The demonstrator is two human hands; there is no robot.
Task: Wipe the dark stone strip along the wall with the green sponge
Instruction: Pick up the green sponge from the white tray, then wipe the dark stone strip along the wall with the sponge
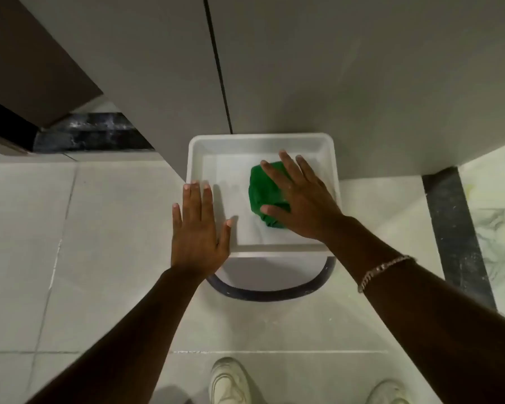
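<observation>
A green sponge (pixel 267 192) lies inside a white square bucket (pixel 260 141) that stands on the floor against the wall. My right hand (pixel 299 199) is spread over the sponge, fingers apart, thumb at its near side; it covers the sponge's right part. My left hand (pixel 199 228) hovers flat over the bucket's left rim, fingers apart, holding nothing. A dark stone strip (pixel 94 131) runs along the foot of the wall at the left. Another dark strip (pixel 455 228) runs across the floor at the right.
The bucket's dark handle (pixel 266 294) lies down on the floor in front of it. Grey wall panels (pixel 303 68) rise behind. A brown door (pixel 27 59) stands at the upper left. My two white shoes (pixel 231 383) are on the pale floor tiles.
</observation>
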